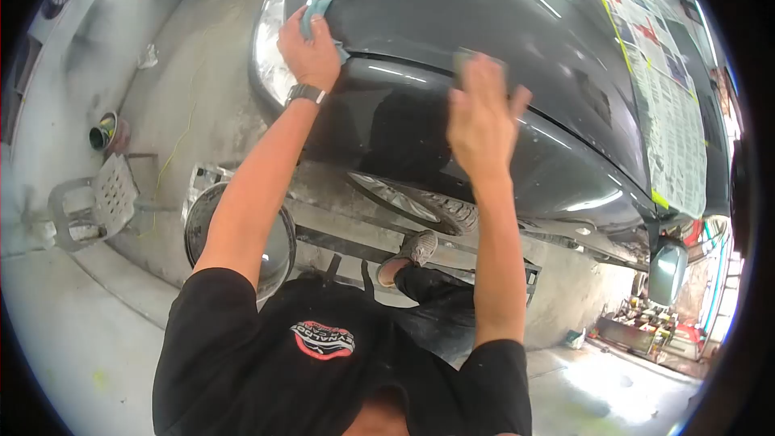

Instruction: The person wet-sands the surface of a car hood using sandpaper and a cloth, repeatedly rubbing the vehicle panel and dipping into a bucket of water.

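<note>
My left hand [312, 50], with a watch on the wrist, is closed on a light blue cloth [316, 14] near the headlight [274, 44]. The cloth lies against the dark grey car hood [404, 8] at its front corner. Farther right, my right hand [483, 117] is blurred by motion and lies over a small greenish-grey pad [462, 60]. Its fingers press the pad against the hood just above the seam with the fender [387, 125]. Most of the pad is hidden under the fingers, so its exact kind is unclear.
A round bucket [194, 226] stands by my left arm. A bench-like metal frame [339, 246] runs below the wheel [412, 202]. Taped newspaper [666, 105] covers the windshield area. A plastic chair [101, 198] is at left, and a side mirror [668, 270] juts out at right.
</note>
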The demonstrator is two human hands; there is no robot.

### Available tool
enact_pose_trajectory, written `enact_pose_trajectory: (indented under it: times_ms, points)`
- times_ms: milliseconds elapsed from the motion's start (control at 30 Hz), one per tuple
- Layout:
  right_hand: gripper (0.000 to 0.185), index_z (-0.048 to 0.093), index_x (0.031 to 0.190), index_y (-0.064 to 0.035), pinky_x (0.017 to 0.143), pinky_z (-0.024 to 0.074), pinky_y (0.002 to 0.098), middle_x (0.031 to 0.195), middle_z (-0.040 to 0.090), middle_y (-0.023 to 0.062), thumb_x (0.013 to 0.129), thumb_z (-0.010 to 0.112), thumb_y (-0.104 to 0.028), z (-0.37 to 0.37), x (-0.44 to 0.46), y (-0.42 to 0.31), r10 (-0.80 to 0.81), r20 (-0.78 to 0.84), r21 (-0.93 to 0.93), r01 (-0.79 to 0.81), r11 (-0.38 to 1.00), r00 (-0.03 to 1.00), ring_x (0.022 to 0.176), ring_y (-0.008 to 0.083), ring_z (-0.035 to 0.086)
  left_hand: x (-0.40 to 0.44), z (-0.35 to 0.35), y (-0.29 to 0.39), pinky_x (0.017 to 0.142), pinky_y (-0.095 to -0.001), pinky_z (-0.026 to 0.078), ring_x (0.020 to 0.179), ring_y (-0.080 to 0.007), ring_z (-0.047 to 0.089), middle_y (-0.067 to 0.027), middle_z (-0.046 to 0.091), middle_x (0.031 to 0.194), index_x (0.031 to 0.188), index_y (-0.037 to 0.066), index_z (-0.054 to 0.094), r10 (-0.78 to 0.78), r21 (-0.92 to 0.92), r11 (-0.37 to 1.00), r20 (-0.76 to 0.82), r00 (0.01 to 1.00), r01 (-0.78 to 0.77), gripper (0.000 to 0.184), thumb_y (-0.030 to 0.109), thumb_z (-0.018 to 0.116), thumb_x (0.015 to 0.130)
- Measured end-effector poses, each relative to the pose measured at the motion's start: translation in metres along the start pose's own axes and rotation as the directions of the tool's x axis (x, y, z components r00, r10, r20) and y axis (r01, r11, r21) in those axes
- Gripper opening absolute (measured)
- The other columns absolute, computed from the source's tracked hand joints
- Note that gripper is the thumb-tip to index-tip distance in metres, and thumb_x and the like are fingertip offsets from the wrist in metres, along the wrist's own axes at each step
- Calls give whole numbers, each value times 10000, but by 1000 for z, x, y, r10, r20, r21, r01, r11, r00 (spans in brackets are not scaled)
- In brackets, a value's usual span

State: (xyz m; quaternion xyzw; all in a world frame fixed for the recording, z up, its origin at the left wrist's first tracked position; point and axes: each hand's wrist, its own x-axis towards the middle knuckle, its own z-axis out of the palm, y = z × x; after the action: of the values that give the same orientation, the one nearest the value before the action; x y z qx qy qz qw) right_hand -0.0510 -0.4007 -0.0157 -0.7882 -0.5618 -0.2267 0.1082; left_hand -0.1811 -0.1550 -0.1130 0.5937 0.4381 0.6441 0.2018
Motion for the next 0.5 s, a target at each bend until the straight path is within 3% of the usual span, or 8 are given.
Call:
enact_pose_trajectory:
  times_ms: [33,100,167,300,433,500]
  points:
    - [537,517,1513,-46,1191,202,746,1628,462,159,1068,505,-347,-1,-7,3,80,-22,-17,-81,997,997,1539,313,387,-1,0,-1,947,-457,485,1063,-380,638,-219,685,1123,1231,5,691,20,-14,1000,-15,1000,-20,332,263,626,1032]
    - [559,526,1506,-26,1185,170,776,1623,462,177,1058,527,-359,15,4,-32,19,-56,-7,-19,1000,998,1548,334,368,-2,-2,0,982,-475,466,1102,-394,620,-212,684,1149,1238,12,683,-25,-35,999,20,999,26,339,262,634,1013]
    - [619,517,1498,20,1221,173,734,1625,454,190,1052,533,-409,43,28,-77,-46,-32,62,48,997,998,1549,340,364,0,-2,0,1020,-508,433,1144,-409,582,-209,669,1181,1261,32,665,-56,-52,997,61,997,60,363,271,645,988]
    - [621,484,1545,-28,1229,204,702,1640,438,179,1044,569,-383,11,28,-47,-103,112,32,100,994,988,1543,353,372,-1,-5,7,995,-478,459,1119,-396,599,-203,676,1168,1251,22,684,-32,-5,999,22,999,32,331,251,618,1021]
    - [607,465,1551,-14,1226,225,677,1651,421,194,1046,594,-324,-14,-12,31,228,-24,-100,-229,968,973,1544,385,366,0,-6,9,1010,-467,451,1145,-381,583,-180,679,1180,1261,39,682,-27,-37,999,30,999,28,329,255,618,1021]
    - [616,445,1540,46,1224,260,650,1625,426,247,1060,565,-321,2,12,3,185,9,-69,-184,980,983,1518,429,375,-2,-6,9,1014,-461,452,1150,-375,579,-171,681,1188,1266,45,681,-28,-36,999,32,999,29,326,252,620,1021]
